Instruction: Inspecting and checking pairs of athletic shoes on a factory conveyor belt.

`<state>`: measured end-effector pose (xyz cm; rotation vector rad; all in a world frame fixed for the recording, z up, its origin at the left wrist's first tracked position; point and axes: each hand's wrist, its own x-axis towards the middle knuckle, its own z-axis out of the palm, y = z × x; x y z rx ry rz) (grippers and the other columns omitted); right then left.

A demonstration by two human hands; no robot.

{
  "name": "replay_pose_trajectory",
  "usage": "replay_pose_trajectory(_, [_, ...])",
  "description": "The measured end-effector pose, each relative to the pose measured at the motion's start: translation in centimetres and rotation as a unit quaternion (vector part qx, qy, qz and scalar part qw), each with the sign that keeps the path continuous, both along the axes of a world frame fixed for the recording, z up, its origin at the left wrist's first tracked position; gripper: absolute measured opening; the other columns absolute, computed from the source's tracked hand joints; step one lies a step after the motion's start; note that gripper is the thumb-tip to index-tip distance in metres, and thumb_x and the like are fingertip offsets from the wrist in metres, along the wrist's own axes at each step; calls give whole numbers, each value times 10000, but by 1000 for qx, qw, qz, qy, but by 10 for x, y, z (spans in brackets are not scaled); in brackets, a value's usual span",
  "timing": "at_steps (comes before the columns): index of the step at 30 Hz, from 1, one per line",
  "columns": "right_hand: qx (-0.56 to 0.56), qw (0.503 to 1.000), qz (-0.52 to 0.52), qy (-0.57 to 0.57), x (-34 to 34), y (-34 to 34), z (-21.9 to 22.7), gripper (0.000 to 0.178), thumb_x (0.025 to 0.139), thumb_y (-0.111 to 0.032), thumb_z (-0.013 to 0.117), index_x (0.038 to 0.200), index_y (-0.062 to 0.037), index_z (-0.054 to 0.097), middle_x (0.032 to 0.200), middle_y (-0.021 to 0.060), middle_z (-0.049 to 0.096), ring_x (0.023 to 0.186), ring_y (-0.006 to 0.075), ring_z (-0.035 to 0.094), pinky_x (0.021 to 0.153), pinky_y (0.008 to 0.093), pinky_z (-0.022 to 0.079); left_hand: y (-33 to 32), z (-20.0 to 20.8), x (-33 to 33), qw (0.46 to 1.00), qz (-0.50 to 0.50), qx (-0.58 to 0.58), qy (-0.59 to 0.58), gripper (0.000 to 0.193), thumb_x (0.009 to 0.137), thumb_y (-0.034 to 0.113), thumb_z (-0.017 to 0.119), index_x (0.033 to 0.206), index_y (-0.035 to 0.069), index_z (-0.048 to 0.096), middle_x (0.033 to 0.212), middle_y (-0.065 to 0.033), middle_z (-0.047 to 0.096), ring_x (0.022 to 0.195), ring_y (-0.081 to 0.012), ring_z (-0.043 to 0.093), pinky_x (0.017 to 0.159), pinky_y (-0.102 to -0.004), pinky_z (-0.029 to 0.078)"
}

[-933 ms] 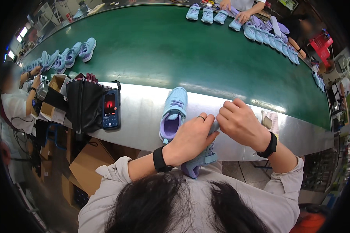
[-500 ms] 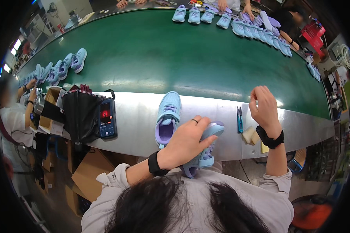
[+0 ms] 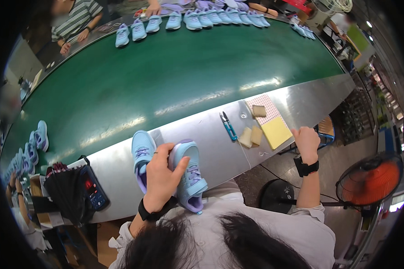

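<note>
My left hand (image 3: pixel 160 177) is closed round the toe part of a light-blue sneaker (image 3: pixel 194 177) with lilac lining and laces, held at the table's near edge by my body. Its mate, another light-blue sneaker (image 3: pixel 142 148), stands just left on the metal strip, partly hidden by that hand. Off to the right, past the table's near edge, my right hand (image 3: pixel 306 142) is raised in a fist; whatever it may hold is hidden. Between the hands lie blue-handled thread snips (image 3: pixel 228 126) and pale sponge blocks (image 3: pixel 251 136).
A yellow pad (image 3: pixel 277 132) and a brown sponge (image 3: pixel 258 110) lie right of the snips. A phone (image 3: pixel 93 188) leans by a black bag (image 3: pixel 67 190) at left. Sneakers line the green belt's (image 3: pixel 166 80) far side and left end. A fan (image 3: pixel 370 181) stands at right.
The view has swung right, bringing the pad and fan into sight. The held sneaker now shows more of its upper and opening. My right hand's fingers have curled tighter.
</note>
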<state>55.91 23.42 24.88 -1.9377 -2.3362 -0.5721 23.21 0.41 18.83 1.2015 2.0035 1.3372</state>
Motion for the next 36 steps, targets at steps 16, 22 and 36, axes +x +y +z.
replay_pose_trajectory(16, [-9,991,131,-11,53,67,-70,115,750,-155,648,778,-89,738,754,74,672,837,264,599,736,385,470,4,-24,0,1000,-1,14,-28,341,803,199,715,1045,1,579,813,-91,609,647,-165,538,589,-284,440])
replay_pose_trajectory(22, [20,973,184,-138,50,65,-73,112,756,-130,619,710,-79,708,725,64,659,809,219,577,745,354,410,5,-27,4,999,1,24,-43,284,810,145,695,1016,-14,585,762,-11,569,638,-65,476,554,-207,387])
replay_pose_trajectory(36, [12,953,294,-75,62,78,-70,82,722,-101,598,648,-72,621,672,60,606,758,231,570,743,354,440,6,-31,5,999,-7,32,-21,287,814,124,683,1046,-13,585,795,-30,601,653,-83,508,574,-227,415])
